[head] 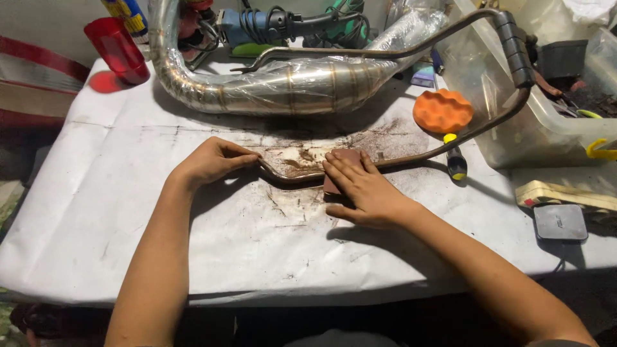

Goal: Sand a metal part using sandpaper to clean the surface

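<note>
Left hand fingers pinching bent rusty metal bar at its end, right hand fingers pressed together flat on brown sanding pad against bar, mid white-covered counter, rust dust around.

Under the right hand, only an edge of a brown sanding pad showing, the rest covered by the palm and fingers, and the bent metal rod lost from sight where it passes beneath them. Cut off by the top edge: the red cup, the wrapped exhaust pipe and the tangle of power tools behind it, too cluttered to tell apart. At the right edge, a clear plastic bin and a yellow hook only partly in frame, the bin's contents too dim to make out.
</note>
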